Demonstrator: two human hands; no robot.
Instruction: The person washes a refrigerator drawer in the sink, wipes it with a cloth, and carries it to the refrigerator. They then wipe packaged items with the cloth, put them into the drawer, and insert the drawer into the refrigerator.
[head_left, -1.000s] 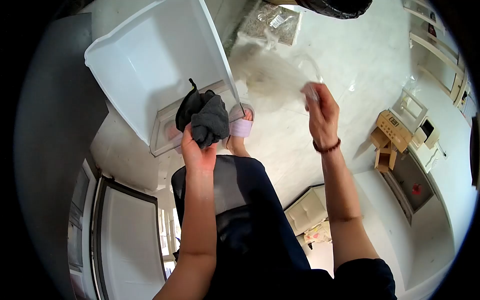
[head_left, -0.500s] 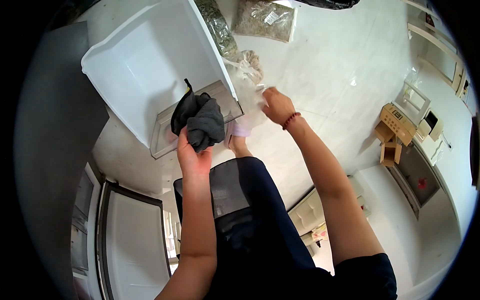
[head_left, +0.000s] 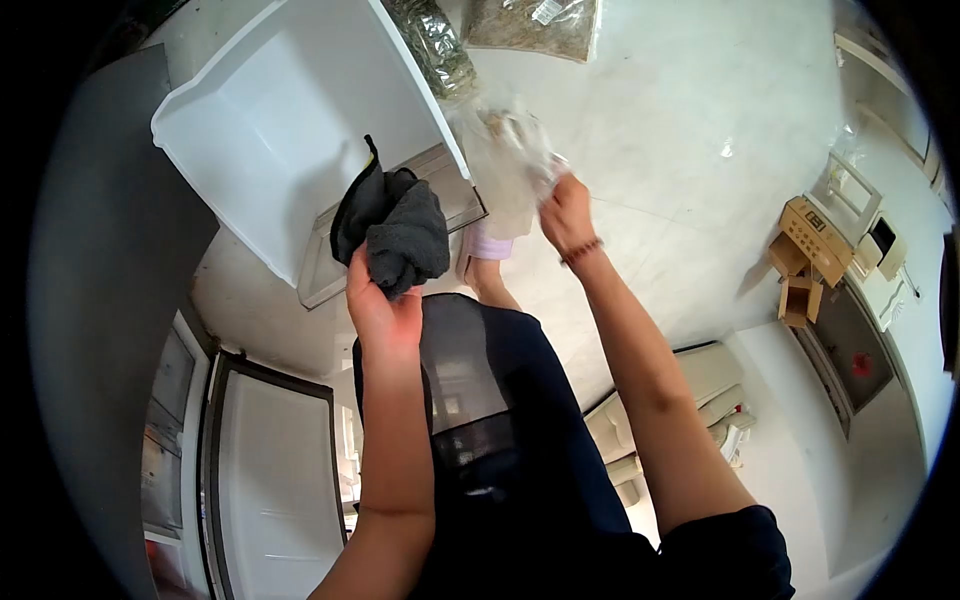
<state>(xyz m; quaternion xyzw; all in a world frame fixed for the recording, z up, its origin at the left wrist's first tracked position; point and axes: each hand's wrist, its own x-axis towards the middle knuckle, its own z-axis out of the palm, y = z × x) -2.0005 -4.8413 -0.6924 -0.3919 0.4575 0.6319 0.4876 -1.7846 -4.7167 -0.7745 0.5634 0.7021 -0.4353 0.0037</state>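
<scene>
A bunched dark grey cloth (head_left: 408, 238) rests in my left hand (head_left: 385, 318), whose fingers are closed around its underside. It hangs over the near end of a large white drawer (head_left: 300, 90) with a see-through front panel (head_left: 325, 270). To the right of the drawer, my right hand (head_left: 570, 212) is closed on the gathered edge of a clear plastic bag (head_left: 500, 170). Something pale brown shows inside that bag, but I cannot make out what. My fingertips are partly hidden by the crinkled plastic.
Bags of dried greenish stuff (head_left: 430, 45) and brownish stuff (head_left: 535, 25) lie on the floor beyond. An open appliance door (head_left: 270, 480) stands at lower left, with a dark panel (head_left: 120, 250) above it. Cardboard boxes (head_left: 815, 240) are far right.
My right hand has closed on the plastic bag, which is now lifted and stretched toward it. My left hand still holds the cloth in nearly the same place. The view has shifted slightly.
</scene>
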